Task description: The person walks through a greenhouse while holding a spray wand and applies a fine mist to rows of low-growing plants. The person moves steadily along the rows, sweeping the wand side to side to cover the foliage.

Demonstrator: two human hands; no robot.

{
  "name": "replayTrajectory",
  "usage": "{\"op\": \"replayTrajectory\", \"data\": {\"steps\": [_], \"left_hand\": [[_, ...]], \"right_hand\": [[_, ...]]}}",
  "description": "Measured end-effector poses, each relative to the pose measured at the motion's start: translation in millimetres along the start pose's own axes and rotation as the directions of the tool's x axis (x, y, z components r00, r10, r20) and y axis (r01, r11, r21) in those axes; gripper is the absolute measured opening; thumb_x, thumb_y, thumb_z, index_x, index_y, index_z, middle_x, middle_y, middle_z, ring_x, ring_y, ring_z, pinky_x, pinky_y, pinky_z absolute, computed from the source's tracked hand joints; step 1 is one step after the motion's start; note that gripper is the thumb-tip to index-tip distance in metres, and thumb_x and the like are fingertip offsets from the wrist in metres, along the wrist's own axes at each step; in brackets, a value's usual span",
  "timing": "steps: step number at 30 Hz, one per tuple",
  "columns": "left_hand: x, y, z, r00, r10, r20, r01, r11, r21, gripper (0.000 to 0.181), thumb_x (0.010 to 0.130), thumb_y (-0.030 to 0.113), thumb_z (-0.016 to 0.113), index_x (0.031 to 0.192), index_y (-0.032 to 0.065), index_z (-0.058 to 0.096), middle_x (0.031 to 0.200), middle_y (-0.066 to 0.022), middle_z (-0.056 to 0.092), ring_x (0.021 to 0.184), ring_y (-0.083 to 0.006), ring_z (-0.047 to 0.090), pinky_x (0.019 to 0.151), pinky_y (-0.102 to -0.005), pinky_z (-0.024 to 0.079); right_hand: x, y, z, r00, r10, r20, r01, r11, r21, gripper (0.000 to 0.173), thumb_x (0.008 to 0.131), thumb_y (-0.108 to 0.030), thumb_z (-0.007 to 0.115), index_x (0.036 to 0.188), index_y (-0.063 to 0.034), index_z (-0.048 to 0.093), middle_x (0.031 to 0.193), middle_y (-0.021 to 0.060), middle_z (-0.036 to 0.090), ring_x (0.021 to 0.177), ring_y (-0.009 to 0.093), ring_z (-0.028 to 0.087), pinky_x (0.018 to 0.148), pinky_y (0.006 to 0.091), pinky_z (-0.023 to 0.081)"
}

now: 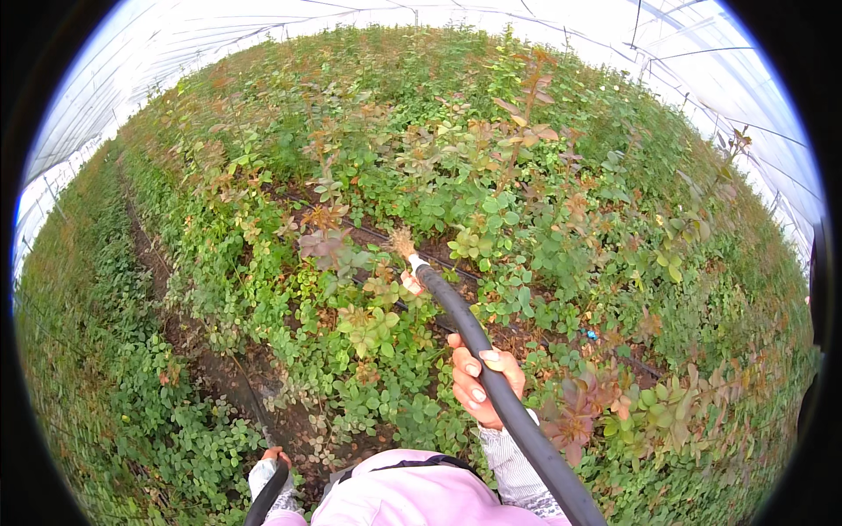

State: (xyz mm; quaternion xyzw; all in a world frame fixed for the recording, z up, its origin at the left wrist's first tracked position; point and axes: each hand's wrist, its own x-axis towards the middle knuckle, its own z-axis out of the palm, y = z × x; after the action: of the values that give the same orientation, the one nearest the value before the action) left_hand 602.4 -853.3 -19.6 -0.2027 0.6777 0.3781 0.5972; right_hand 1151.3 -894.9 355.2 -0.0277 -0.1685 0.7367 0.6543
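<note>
My right hand [485,381] is closed around a thick black hose [464,315], which runs from the lower right up to a white end fitting [416,262]. Water sprays from that fitting over the rose bushes [368,329]. At the lower left, my left hand [276,455] is closed on a black hose section [268,493] beside my body; its fingers show only in part. A pale pink bloom [412,283] sits just below the fitting.
Dense leafy rows surround me, with reddish shoots [526,125] rising in front. Black drip lines [368,231] cross the soil between plants. A bare soil path [191,342] runs along the left. A small blue object [591,334] lies among the leaves. Translucent greenhouse sheeting [164,46] arches overhead.
</note>
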Motion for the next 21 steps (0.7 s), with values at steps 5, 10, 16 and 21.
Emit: {"op": "replayTrajectory", "data": {"steps": [5, 10, 16, 21], "left_hand": [[8, 0, -3, 0.999, 0.008, 0.054, -0.025, 0.950, 0.313, 0.008, 0.095, 0.015, 0.053, 0.094, 0.0074, 0.050, 0.054, -0.0024, 0.042, 0.043, -0.0162, 0.045, 0.038, -0.0300, 0.041], [25, 0, 0, 0.999, -0.016, 0.048, 0.003, 0.967, 0.254, 0.012, 0.095, 0.015, 0.052, 0.087, 0.0075, 0.048, 0.050, -0.0041, 0.042, 0.040, -0.0168, 0.044, 0.038, -0.0297, 0.041], [39, 10, 3, 0.997, -0.011, 0.080, -0.027, 0.891, 0.453, 0.019, 0.094, 0.017, 0.052, 0.079, 0.0057, 0.049, 0.050, -0.0046, 0.042, 0.042, -0.0181, 0.046, 0.038, -0.0319, 0.043], [40, 15, 9, 0.990, -0.087, 0.113, 0.050, 0.952, 0.303, 0.030, 0.095, 0.021, 0.047, 0.069, 0.0060, 0.046, 0.048, -0.0072, 0.045, 0.039, -0.0228, 0.045, 0.041, -0.0382, 0.044]], "right_hand": [[-24, -2, -15, 0.996, -0.061, -0.062, 0.066, 0.995, 0.075, 0.044, 0.091, -0.016, 0.050, 0.125, 0.0102, 0.043, 0.083, 0.0079, 0.055, 0.056, 0.018, 0.052, 0.048, 0.0322, 0.046], [-66, -14, -31, 0.976, -0.152, -0.157, 0.168, 0.981, 0.093, 0.043, 0.092, -0.017, 0.048, 0.125, 0.0099, 0.042, 0.084, 0.0094, 0.055, 0.059, 0.020, 0.054, 0.050, 0.0346, 0.048], [-87, -18, -32, 0.958, -0.222, -0.182, 0.237, 0.969, 0.067, 0.042, 0.093, -0.018, 0.047, 0.125, 0.0094, 0.041, 0.085, 0.0096, 0.055, 0.060, 0.020, 0.055, 0.050, 0.0348, 0.048], [-69, -14, -21, 0.969, -0.195, -0.153, 0.204, 0.978, 0.051, 0.042, 0.093, -0.017, 0.048, 0.124, 0.0091, 0.040, 0.083, 0.0090, 0.054, 0.059, 0.020, 0.054, 0.049, 0.0339, 0.048]]}}
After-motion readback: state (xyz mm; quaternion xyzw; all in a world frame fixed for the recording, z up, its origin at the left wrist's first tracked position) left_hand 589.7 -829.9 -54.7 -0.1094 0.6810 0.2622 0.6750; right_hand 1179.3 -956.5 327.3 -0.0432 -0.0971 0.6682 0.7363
